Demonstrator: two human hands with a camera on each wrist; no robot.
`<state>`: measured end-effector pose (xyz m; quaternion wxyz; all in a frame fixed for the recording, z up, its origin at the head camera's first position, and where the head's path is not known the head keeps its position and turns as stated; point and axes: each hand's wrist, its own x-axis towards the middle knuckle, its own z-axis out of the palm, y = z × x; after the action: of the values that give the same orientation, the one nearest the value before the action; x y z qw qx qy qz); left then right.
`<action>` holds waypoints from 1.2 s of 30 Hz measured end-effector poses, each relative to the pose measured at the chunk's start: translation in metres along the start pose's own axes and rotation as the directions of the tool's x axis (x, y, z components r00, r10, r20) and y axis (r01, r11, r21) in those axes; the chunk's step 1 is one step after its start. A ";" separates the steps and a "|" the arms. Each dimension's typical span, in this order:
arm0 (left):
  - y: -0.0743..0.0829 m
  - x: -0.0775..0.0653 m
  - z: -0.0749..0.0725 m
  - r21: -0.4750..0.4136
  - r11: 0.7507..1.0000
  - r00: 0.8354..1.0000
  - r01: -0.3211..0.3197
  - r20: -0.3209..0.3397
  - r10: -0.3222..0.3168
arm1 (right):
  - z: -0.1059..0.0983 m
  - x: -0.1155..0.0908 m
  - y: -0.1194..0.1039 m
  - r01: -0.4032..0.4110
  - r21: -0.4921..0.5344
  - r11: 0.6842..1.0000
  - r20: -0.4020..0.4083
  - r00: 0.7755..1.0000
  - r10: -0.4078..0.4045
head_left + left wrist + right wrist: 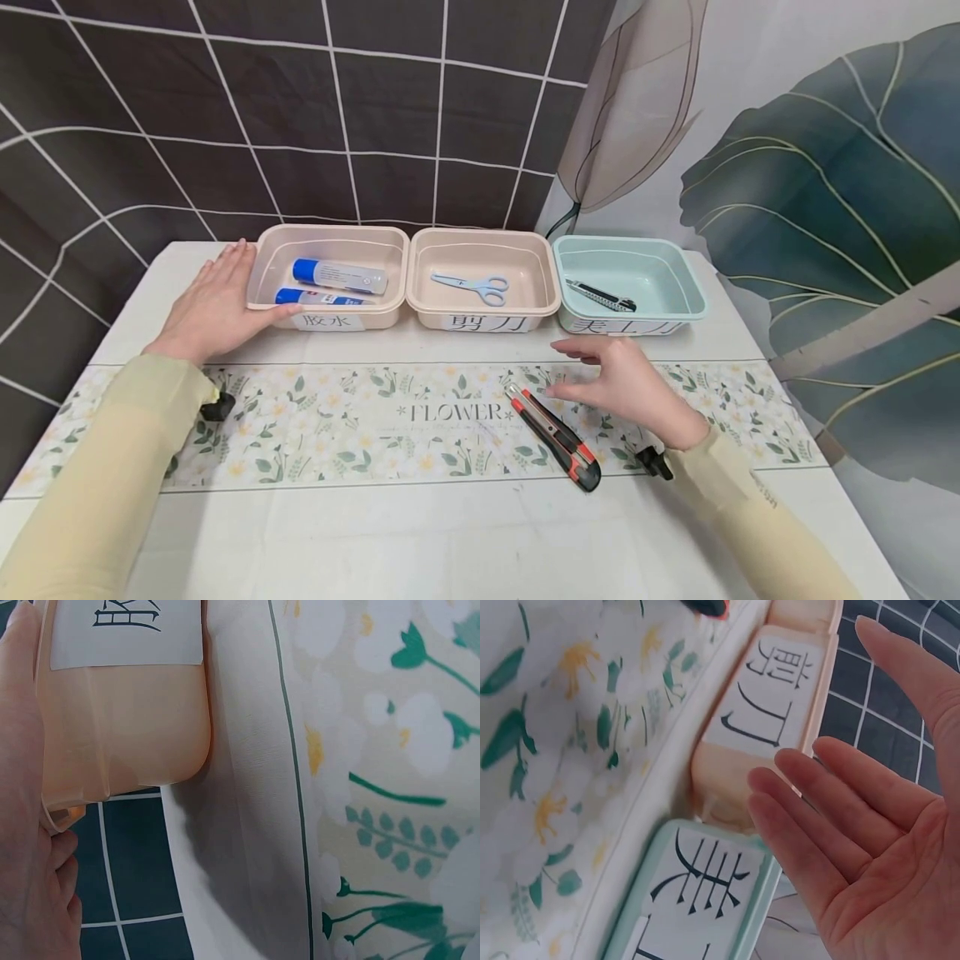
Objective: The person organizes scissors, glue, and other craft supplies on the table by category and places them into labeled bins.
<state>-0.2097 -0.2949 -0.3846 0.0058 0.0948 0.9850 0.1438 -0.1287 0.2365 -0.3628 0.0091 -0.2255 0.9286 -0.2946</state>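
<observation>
My left hand (213, 304) holds the front left corner of a pale pink bin (333, 235), its thumb along the front rim and its fingers against the side. Inside lie two glue tubes with blue caps, one a clear bottle (348, 277), the other a slimmer tube (318, 297). My right hand (626, 387), holding nothing, hovers before the teal bin (686, 296), its thumb and fingers spread apart. Just to its left, a black and red utility knife (555, 437) lies slantwise on the floral strip. The right wrist view shows the bare palm (900, 900).
Between the other two stands a second pink bin (517, 242) with light blue scissors (472, 286) in it. The teal bin contains a small utility knife (600, 296). Labels with Chinese characters mark all the fronts. Behind the white table (375, 542) hangs a dark gridded cloth (390, 100).
</observation>
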 end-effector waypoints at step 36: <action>0.001 -0.002 0.000 -0.006 1.000 1.000 -0.005 -0.012 0.005 | 0.041 -0.025 0.000 -0.034 0.021 0.999 0.197 0.980 0.029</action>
<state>-0.2079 -0.2943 -0.3844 -0.0001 0.0962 0.9844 0.1476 -0.0999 0.2248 -0.4000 0.1082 -0.2385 0.9229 -0.2822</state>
